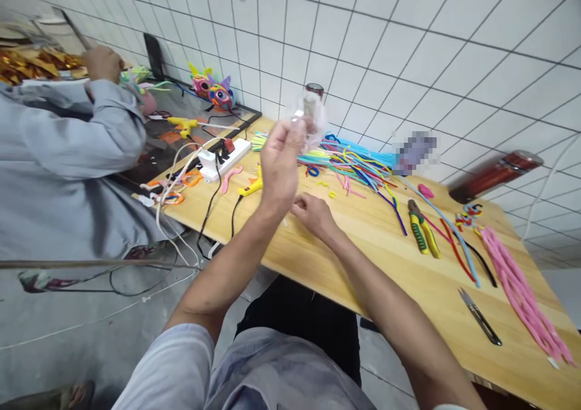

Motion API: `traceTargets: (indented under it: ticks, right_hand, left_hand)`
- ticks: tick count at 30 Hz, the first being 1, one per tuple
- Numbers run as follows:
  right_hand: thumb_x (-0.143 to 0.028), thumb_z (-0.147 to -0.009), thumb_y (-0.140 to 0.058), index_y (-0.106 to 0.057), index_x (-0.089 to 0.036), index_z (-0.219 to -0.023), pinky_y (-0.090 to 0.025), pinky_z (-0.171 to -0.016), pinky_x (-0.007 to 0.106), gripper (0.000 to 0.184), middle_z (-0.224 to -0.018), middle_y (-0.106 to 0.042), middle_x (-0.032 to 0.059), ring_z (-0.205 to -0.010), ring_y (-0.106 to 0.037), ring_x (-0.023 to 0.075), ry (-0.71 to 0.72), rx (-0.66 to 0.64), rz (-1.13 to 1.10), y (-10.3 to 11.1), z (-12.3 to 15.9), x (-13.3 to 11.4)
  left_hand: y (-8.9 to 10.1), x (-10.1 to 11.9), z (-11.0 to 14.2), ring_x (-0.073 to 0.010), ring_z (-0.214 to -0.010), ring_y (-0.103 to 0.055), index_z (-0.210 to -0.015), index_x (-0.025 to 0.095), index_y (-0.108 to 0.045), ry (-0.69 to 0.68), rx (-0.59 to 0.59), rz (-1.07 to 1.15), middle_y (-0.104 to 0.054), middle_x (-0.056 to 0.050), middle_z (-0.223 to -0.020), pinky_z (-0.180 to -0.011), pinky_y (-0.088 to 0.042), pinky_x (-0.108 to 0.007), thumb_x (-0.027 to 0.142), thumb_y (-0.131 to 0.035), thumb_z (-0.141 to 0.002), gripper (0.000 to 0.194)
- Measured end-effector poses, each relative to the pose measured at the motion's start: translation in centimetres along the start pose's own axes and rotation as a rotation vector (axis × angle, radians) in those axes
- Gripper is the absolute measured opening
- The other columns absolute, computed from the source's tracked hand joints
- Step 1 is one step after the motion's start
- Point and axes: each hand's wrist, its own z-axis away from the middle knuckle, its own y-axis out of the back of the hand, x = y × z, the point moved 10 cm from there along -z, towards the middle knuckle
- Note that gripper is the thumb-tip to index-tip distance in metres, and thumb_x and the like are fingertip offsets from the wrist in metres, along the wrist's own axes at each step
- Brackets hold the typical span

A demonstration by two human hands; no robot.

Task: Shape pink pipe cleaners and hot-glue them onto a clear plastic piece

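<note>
Raised over the table, my left hand (280, 165) pinches a clear, see-through piece (312, 118), perhaps plastic; motion blur hides its exact kind. My right hand (314, 216) rests low, just above or on the wooden tabletop (363, 228), its fingers curled together, and whatever may be in them is out of sight. A yellow hot glue gun (252, 185) lies just left of my left wrist. Behind both hands spreads a pile of coloured pipe cleaners (358, 159), with small yellow and blue curled bits in front of it.
Pliers (423, 228), thread snips (480, 316) and a pink pipe-cleaner bundle (521, 295) lie to the right. A red thermos (497, 174) stands by the tiled wall. Left are a power strip (227, 159) with trailing cords and a co-worker's sleeve (68, 138) at a dark table.
</note>
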Motion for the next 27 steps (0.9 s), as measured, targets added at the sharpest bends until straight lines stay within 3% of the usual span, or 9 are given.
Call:
traceTargets:
  ticks: [2, 4, 7, 10, 12, 14, 20, 24, 27]
  right_hand:
    - [-0.036, -0.090, -0.066, -0.072, -0.022, -0.081, -0.047, -0.070, 0.029, 0.018, -0.085, -0.079, 0.0043, -0.076, -0.071, 0.0195, -0.057, -0.029, 0.025, -1.8, -1.8, -1.3]
    - [-0.043, -0.097, -0.056, -0.073, -0.019, -0.082, -0.048, -0.067, 0.028, 0.033, -0.080, -0.078, 0.0050, -0.067, -0.070, 0.0172, -0.137, -0.160, -0.032, -4.7, -2.9, -2.3]
    - [-0.050, -0.102, -0.049, -0.075, -0.018, -0.110, -0.052, -0.075, 0.029, 0.042, -0.091, -0.081, 0.0074, -0.079, -0.075, 0.0208, -0.112, -0.267, 0.005, -8.0, -3.8, -4.9]
    - [-0.052, -0.102, -0.048, -0.059, -0.023, -0.146, -0.050, -0.098, 0.039, 0.053, -0.131, -0.074, 0.0136, -0.119, -0.070, 0.0300, 0.014, -0.227, 0.224, -9.7, -4.9, -8.1]
    - [-0.053, -0.104, -0.043, -0.056, -0.024, -0.148, -0.047, -0.104, 0.044, 0.054, -0.144, -0.066, 0.0158, -0.131, -0.063, 0.0329, 0.036, -0.269, 0.313, -11.0, -5.5, -9.2]
    - [-0.055, -0.105, -0.037, -0.063, -0.022, -0.139, -0.048, -0.104, 0.046, 0.054, -0.140, -0.068, 0.0176, -0.130, -0.063, 0.0341, 0.011, -0.305, 0.355, -11.8, -5.8, -9.3]
    - [-0.054, -0.103, -0.042, -0.068, -0.022, -0.121, -0.049, -0.097, 0.046, 0.045, -0.119, -0.076, 0.0171, -0.114, -0.069, 0.0340, -0.084, -0.107, 0.403, -8.2, -4.1, -6.8]
    - [-0.035, -0.101, -0.045, -0.065, -0.025, -0.112, -0.048, -0.090, 0.041, 0.025, -0.110, -0.076, 0.0107, -0.103, -0.069, 0.0287, -0.120, 0.075, 0.228, -3.5, -0.7, -3.2]
    - [-0.039, -0.095, -0.054, -0.059, -0.024, -0.113, -0.049, -0.084, 0.039, 0.024, -0.098, -0.071, 0.0067, -0.086, -0.065, 0.0248, -0.190, 0.291, -0.006, 1.1, 3.0, 0.9]
  left_hand:
    - [4.2, 1.6, -1.0, -0.0189, -0.098, -0.070, -0.098, 0.018, -0.069, -0.061, 0.079, -0.051, -0.070, -0.002, -0.096, -0.093, -0.053, -0.034, 0.055, -0.066, -0.096, 0.037]
    - [8.1, 3.2, -1.4, -0.0179, -0.093, -0.069, -0.097, 0.021, -0.069, -0.137, 0.146, -0.105, -0.069, -0.002, -0.093, -0.090, -0.054, -0.033, 0.062, -0.070, -0.090, 0.041]
    - [12.0, 4.7, -1.3, -0.0176, -0.090, -0.069, -0.097, 0.023, -0.070, -0.186, 0.192, -0.151, -0.068, -0.001, -0.091, -0.086, -0.055, -0.031, 0.064, -0.069, -0.089, 0.042]
    - [13.3, 5.4, -1.0, -0.0176, -0.093, -0.069, -0.095, 0.023, -0.070, -0.186, 0.183, -0.173, -0.069, -0.002, -0.094, -0.085, -0.056, -0.030, 0.063, -0.069, -0.090, 0.041]
    - [13.4, 5.3, -0.9, -0.0173, -0.093, -0.069, -0.093, 0.022, -0.070, -0.161, 0.168, -0.187, -0.070, -0.003, -0.094, -0.084, -0.056, -0.029, 0.065, -0.069, -0.089, 0.043]
    - [13.5, 5.0, -0.9, -0.0170, -0.091, -0.070, -0.093, 0.021, -0.071, -0.135, 0.159, -0.190, -0.070, -0.003, -0.093, -0.082, -0.057, -0.028, 0.066, -0.069, -0.088, 0.045]
    - [13.3, 3.9, -0.9, -0.0173, -0.091, -0.071, -0.097, 0.021, -0.072, -0.098, 0.135, -0.183, -0.071, -0.004, -0.094, -0.080, -0.057, -0.027, 0.065, -0.068, -0.090, 0.044]
    - [13.0, 3.6, -0.4, -0.0170, -0.090, -0.071, -0.097, 0.021, -0.072, -0.119, 0.156, -0.178, -0.072, -0.003, -0.093, -0.080, -0.057, -0.027, 0.064, -0.068, -0.090, 0.043]
    - [12.6, 3.4, -0.2, -0.0177, -0.093, -0.070, -0.096, 0.021, -0.071, -0.146, 0.181, -0.168, -0.072, -0.003, -0.094, -0.082, -0.056, -0.028, 0.066, -0.069, -0.089, 0.045]
